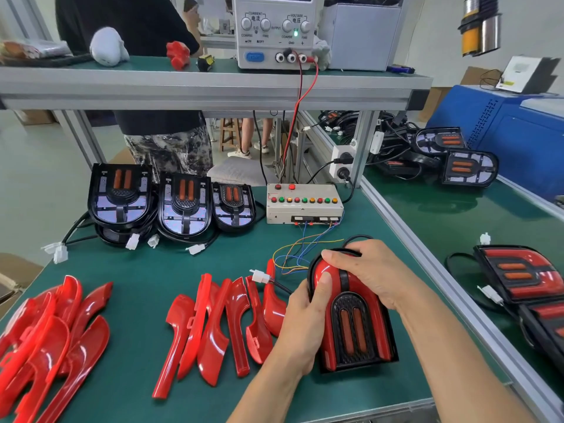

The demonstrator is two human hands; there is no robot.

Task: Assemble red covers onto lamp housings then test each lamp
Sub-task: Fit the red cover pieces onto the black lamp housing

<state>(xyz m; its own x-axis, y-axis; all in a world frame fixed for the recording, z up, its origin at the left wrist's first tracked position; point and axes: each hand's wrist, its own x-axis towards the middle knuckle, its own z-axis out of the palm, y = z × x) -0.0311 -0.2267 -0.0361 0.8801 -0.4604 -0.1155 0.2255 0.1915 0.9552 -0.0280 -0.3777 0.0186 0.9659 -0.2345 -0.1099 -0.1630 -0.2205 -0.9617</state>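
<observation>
Both hands [308,312] on red-covered lamp [351,325]

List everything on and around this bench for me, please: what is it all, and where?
Lamp in the hands: one, red covers on black housing, front right of the green bench.
Bare lamp housings: three on top, one more under the leftmost, black, back left.
Loose red covers: two heaps, front left and centre.
Test box: one, beige with coloured buttons, back centre.
Power supply: one, white, upper shelf.
Finished lamps: at least two, right-hand bench.
White connector: one, beside the held lamp.
Left hand: grip on the lamp's left side.
Right hand: grip over its top.
</observation>
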